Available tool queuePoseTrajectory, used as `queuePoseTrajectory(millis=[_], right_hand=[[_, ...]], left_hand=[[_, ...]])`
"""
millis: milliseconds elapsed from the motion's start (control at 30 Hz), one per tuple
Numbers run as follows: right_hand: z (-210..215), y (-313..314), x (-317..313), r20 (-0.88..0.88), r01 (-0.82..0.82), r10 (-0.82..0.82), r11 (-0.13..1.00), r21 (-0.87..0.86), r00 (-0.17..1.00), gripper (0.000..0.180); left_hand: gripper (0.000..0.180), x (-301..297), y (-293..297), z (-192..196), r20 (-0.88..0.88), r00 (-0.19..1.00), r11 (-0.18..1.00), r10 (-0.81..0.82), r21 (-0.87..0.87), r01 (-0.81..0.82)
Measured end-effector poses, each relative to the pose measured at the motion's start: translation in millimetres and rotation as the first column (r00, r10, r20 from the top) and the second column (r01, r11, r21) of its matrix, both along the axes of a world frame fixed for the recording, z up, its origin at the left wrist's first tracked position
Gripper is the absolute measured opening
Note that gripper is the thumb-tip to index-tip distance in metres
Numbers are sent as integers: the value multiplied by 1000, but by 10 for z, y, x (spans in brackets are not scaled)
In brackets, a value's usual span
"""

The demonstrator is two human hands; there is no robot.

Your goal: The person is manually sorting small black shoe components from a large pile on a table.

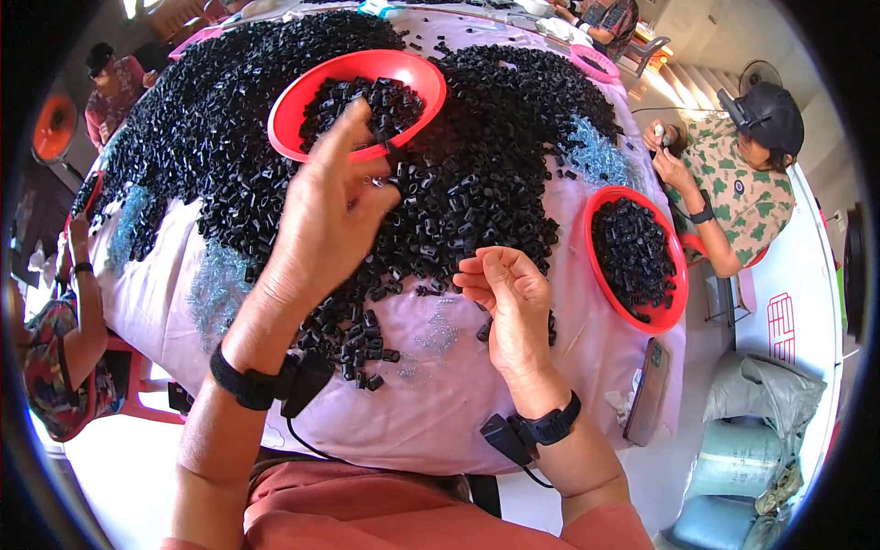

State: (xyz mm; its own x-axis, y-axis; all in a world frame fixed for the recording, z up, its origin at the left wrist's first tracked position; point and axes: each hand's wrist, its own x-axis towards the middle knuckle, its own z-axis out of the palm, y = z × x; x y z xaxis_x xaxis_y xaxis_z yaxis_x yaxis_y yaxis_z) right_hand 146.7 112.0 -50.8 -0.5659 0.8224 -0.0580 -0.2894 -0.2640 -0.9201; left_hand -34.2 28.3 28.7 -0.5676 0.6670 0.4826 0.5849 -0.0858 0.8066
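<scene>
My left hand (332, 197) is over the pile just in front of a red bowl (282, 128) of black parts. Its fingers are partly curled, with a small black plastic part (389, 181) by the thumb and another dark piece near the fingertips. Lower and to the right is my right hand (515, 298), thumb pressed to the fingers above the pink cloth. Whatever it pinches is too small to make out. Small hollow black plastic parts (458, 202) form a wide heap beyond both hands. A loose cluster (353, 335) of them lies between my wrists.
On the right, a second red bowl (682, 284) holds black parts, with a phone (647, 394) below it. Clear bluish bits (218, 289) lie in patches on the pink cloth (412, 431). Co-workers sit around the table, one in a camouflage shirt (733, 183). Sacks (742, 458) stand lower right.
</scene>
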Motion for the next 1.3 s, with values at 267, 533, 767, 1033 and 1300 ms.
queuePoseTrajectory(millis=[267,533,767,1033,1300], right_hand=[[-15,12,5,-28,48,-48,999,3,998,18],[9,1,16,-22,18,-18,999,28,1000,19],[4,-9,7,-25,-1,2,1000,29,1000,18],[31,-52,-15,39,-81,78,991,104,996,14],[-35,-36,-23,6,-31,31,997,71,1000,12]], left_hand=[[9,263,-109,-415,-351,854,904,-384,-330,271],[11,420,-58,-653,-449,825,889,-343,-438,131],[17,409,-82,-690,-468,818,879,-334,-467,92],[21,438,-148,-399,-73,974,947,-215,-260,190],[17,537,-86,-406,2,980,969,-201,-149,199]])
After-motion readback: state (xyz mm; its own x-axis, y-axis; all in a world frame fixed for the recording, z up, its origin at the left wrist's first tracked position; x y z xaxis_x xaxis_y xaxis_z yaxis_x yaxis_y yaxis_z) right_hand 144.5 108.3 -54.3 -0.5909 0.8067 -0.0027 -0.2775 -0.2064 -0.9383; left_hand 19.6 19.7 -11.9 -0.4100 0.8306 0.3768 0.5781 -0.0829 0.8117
